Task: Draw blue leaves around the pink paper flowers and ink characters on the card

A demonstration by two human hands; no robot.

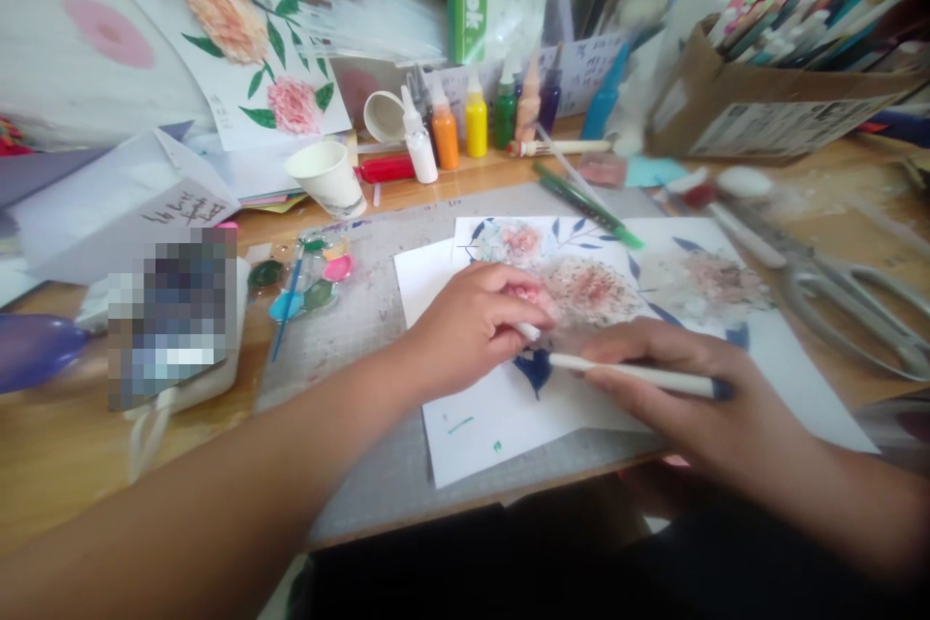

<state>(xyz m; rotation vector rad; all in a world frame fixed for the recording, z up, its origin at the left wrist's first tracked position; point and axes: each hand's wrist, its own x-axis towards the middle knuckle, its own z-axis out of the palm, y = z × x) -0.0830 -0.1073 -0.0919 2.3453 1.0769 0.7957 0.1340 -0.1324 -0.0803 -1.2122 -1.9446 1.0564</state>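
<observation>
My left hand (476,325) is curled shut over a white sheet with painted flowers (581,281), pinching a small white piece, perhaps a pen cap, at its fingertips. My right hand (690,397) rests on the same sheet and grips a white pen (632,375) lying sideways, its tip pointing left toward the left hand. A dark blue painted leaf (536,370) shows between the two hands. The sheet lies on a grey cutting mat (363,310).
Large scissors (835,286) lie at the right, a green marker (585,203) behind the sheet. Paint bottles (472,121) and a paper cup (328,176) stand at the back. A paint palette with a brush (301,276) lies left. A cardboard box of pens (777,97) sits back right.
</observation>
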